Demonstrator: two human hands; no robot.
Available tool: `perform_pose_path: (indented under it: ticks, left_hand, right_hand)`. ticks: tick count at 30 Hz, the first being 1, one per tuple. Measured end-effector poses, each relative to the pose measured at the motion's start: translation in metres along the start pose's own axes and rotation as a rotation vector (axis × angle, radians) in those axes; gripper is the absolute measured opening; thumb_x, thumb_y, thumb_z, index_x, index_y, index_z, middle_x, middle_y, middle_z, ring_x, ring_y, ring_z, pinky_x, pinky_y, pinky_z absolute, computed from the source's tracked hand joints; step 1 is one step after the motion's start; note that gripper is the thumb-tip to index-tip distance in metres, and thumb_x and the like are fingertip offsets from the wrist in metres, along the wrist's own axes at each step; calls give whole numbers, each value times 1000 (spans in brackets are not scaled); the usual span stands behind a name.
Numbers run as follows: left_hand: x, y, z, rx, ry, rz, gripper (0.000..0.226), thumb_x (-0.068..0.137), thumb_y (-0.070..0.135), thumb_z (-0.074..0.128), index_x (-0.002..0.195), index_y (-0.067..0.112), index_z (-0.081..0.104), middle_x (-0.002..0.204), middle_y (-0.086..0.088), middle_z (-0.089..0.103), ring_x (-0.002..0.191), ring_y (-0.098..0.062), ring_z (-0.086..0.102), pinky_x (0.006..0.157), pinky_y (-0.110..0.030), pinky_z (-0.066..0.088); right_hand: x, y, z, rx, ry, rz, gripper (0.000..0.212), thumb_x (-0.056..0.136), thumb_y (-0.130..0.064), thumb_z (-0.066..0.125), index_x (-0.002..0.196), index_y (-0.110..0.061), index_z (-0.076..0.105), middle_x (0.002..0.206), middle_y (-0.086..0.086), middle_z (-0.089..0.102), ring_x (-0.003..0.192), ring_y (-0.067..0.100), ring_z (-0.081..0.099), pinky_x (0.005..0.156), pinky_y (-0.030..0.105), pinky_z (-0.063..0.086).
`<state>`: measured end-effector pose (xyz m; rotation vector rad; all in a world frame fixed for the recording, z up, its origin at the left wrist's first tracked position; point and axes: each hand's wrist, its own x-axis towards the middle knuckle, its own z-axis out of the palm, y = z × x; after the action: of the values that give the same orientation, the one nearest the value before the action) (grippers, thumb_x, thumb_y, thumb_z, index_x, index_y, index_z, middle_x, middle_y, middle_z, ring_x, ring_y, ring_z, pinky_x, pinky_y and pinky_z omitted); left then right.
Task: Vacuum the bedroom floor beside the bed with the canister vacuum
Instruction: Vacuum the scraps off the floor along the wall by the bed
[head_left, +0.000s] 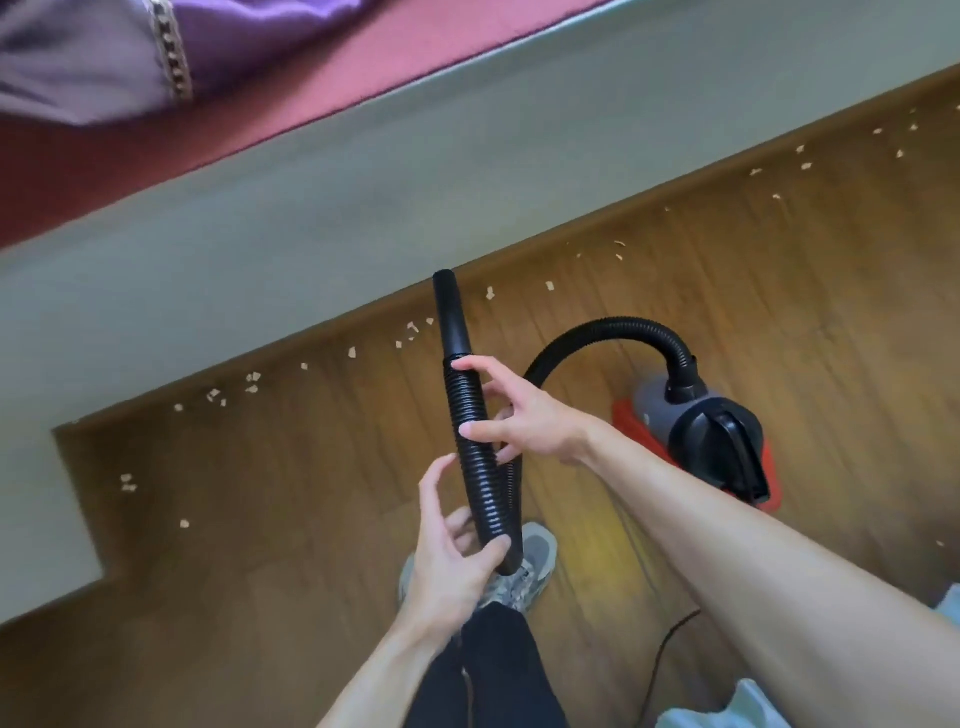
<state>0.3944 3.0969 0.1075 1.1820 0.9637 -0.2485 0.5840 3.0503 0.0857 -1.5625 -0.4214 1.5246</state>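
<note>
The black ribbed hose (475, 457) rises in front of me, ending in a smooth black nozzle (453, 312) that points toward the bed's side panel (311, 228). My right hand (519, 415) holds the upper ribbed part, thumb and fingers curled round it. Lower down, my left hand (452, 551) grips the hose at its bend. From there the hose loops right to the canister vacuum (711, 436), grey and black on a red base, standing on the wooden floor (260, 519). Several pale scraps (252, 383) lie along the bed's edge.
The bed carries a red sheet (291, 98) and a purple cloth (88, 57) at the top. My grey shoe (530, 566) is below the hose. A black power cord (670, 644) runs across the floor at lower right. A pale blue object (727, 712) sits in the bottom right corner.
</note>
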Motion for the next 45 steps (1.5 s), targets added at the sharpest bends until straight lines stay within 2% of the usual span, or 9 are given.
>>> perform_pose_path:
  ticks: [5, 9, 15, 20, 26, 31, 36, 39, 45]
  left_hand:
    - [-14, -7, -15, 15, -13, 44, 84, 89, -1, 67, 141, 51, 27, 115, 8, 64, 105, -2, 67, 77, -11, 52]
    - [-20, -9, -28, 49, -89, 68, 81, 90, 1, 67, 141, 51, 30, 129, 1, 55, 105, -18, 69, 87, -32, 58]
    - [-25, -5, -39, 117, -170, 66, 79, 87, 2, 68, 138, 53, 33, 136, 3, 48, 101, -18, 69, 85, -40, 60]
    - [-23, -8, -27, 151, -218, 91, 76, 86, -3, 67, 140, 42, 36, 137, 4, 48, 103, 6, 60, 74, -15, 55]
    - [-13, -32, 11, 123, -178, 58, 70, 86, 2, 70, 131, 50, 42, 133, 4, 52, 106, -16, 64, 81, -22, 56]
    - [-3, -41, 65, 119, -83, 59, 70, 86, 1, 70, 130, 48, 43, 134, 6, 52, 118, -3, 56, 88, -24, 56]
    - [5, -51, 136, 189, -7, 56, 66, 82, -7, 70, 128, 36, 47, 111, 15, 58, 92, 7, 62, 75, -23, 59]
    - [14, -66, 177, 262, 39, 59, 66, 81, -3, 72, 125, 38, 47, 104, 19, 54, 89, 4, 59, 84, -30, 58]
    - [34, -94, 236, 360, 109, 68, 63, 83, -1, 71, 125, 40, 46, 90, 41, 50, 87, 0, 58, 93, -39, 54]
  right_hand:
    - [14, 5, 22, 67, 12, 129, 58, 93, -17, 69, 139, -43, 43, 135, 5, 45, 111, 23, 62, 80, 47, 61]
    - [16, 6, 34, 99, 39, 204, 55, 91, -15, 70, 135, -40, 50, 126, 10, 52, 98, 26, 69, 78, 48, 62]
    - [9, 6, 44, 73, 60, 249, 54, 91, -15, 70, 136, -38, 49, 116, 9, 57, 68, 10, 67, 68, 35, 60]
    - [3, 16, 42, 38, 34, 252, 57, 92, -15, 69, 137, -41, 49, 103, 3, 58, 77, 16, 60, 68, 32, 58]
    - [-12, 47, 22, 74, 45, 260, 68, 91, -16, 71, 146, -43, 40, 95, 1, 57, 78, 16, 58, 67, 31, 57]
    - [-42, 96, 2, 295, 232, 236, 83, 88, -29, 74, 151, -43, 22, 102, 6, 70, 79, 9, 68, 64, 24, 54]
    - [-98, 167, -27, 535, 589, 392, 58, 93, -38, 66, 141, -15, 42, 107, 8, 70, 89, 17, 70, 73, 29, 60]
    - [-134, 218, -52, 544, 754, 552, 51, 94, -36, 65, 134, -7, 50, 108, 8, 66, 93, 20, 65, 81, 34, 59]
    - [-168, 290, -107, 422, 948, 636, 78, 92, -39, 68, 154, -11, 29, 155, 7, 40, 139, 24, 42, 113, 36, 35]
